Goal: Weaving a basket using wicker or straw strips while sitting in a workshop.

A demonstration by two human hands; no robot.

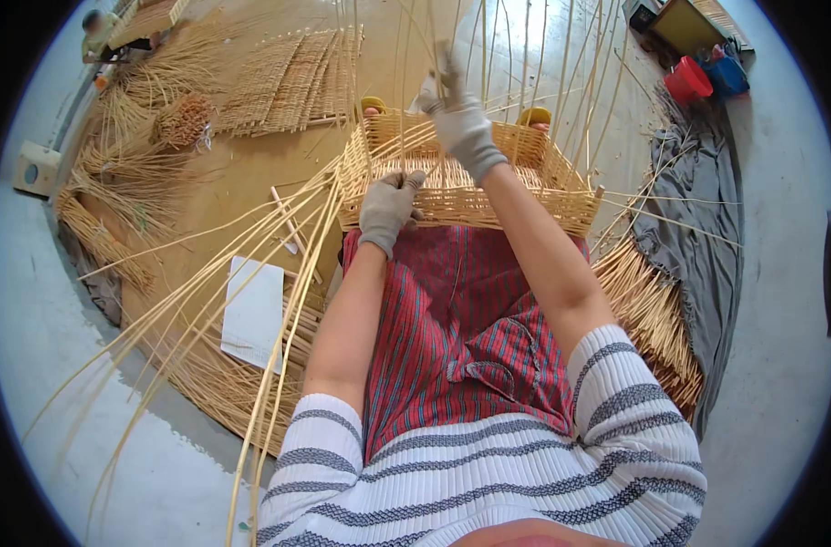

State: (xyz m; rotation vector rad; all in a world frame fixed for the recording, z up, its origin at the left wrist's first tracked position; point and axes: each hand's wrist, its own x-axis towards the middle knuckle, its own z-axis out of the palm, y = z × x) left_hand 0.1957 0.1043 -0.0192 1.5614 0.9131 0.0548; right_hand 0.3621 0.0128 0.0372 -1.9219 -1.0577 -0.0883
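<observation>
Basket (452, 208), one; gloved hands (388, 210) (461, 123), two; left touching it.

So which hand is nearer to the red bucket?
The right hand: it is over the basket, left of the red bucket. The left hand is at the basket's near rim, farther left.

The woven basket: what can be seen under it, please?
Red striped cloth shows along the near edge of the basket. What lies under its base cannot be seen, because the basket covers it.
</observation>
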